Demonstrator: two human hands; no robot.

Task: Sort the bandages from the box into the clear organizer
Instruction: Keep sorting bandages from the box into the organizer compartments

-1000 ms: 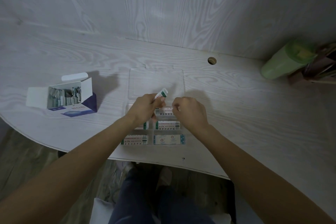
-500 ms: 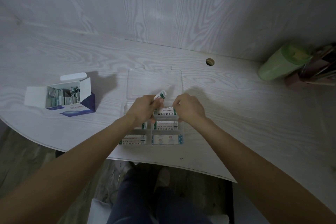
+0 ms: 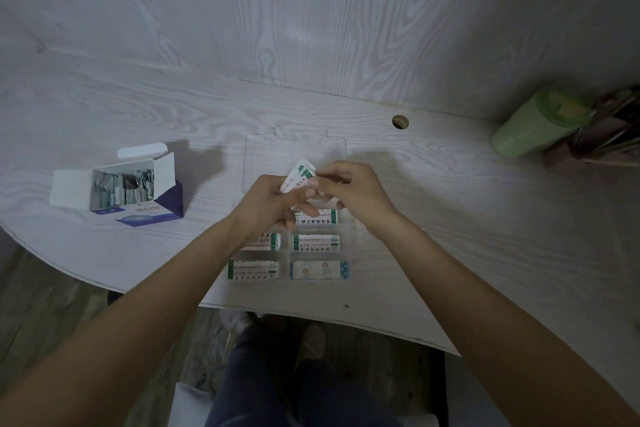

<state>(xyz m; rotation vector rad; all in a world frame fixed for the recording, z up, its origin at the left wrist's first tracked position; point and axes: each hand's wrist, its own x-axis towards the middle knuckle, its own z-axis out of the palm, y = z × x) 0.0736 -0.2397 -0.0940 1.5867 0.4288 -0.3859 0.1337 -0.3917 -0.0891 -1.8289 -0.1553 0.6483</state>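
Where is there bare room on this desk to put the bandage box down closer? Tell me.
Bare desk lies between the clear organizer and the green cup, and between the bandage box and the organizer. It is crowded over the organizer, where both hands, left and right, hold bandages.

left arm: reaching forward from the lower left, forearm bare
left hand (image 3: 265, 199): curling its fingers, gripping something small and flat
right arm: reaching in from the lower right
right hand (image 3: 349, 185): meeting the left, fingertips apparently pinching the same item
wrists: angling inward toward each other
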